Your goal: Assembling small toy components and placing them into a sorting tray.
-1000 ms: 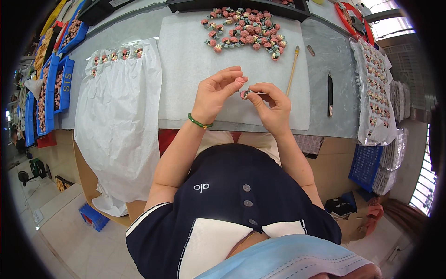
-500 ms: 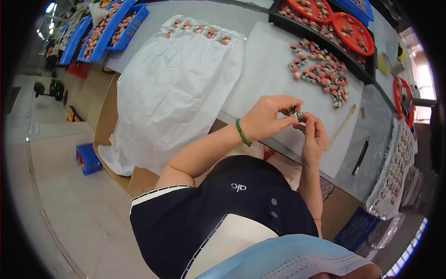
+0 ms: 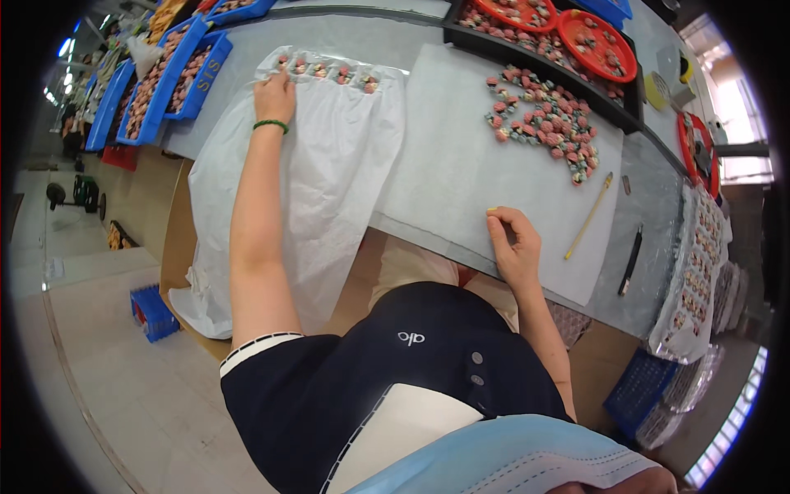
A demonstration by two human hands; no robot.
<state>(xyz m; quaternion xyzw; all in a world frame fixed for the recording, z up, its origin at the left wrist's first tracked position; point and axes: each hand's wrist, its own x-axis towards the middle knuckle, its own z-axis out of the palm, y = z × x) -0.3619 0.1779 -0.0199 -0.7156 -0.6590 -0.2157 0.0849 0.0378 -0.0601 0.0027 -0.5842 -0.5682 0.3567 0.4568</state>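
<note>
My left hand, with a green bracelet at the wrist, reaches to the far left of the table. Its fingers are drawn together at the row of small pink-and-dark figurines sitting in a clear tray on white sheeting; what they hold is hidden. Above the near edge of the table, my right hand is curled, thumb and forefinger meeting. A tiny yellowish spot shows at those fingertips, too small to name. Beyond this hand lies a loose pile of pink and grey-green figurines on white paper.
A black tray behind the pile carries red round dishes of small parts. A yellow-handled brush and a black pen-like tool lie at right. Blue bins stand at the far left; a filled tray hangs over the right edge.
My left hand has left the right hand, where both held a small figurine, and swung far left to the tray. My right hand has shifted slightly left. The view has tilted a little.
</note>
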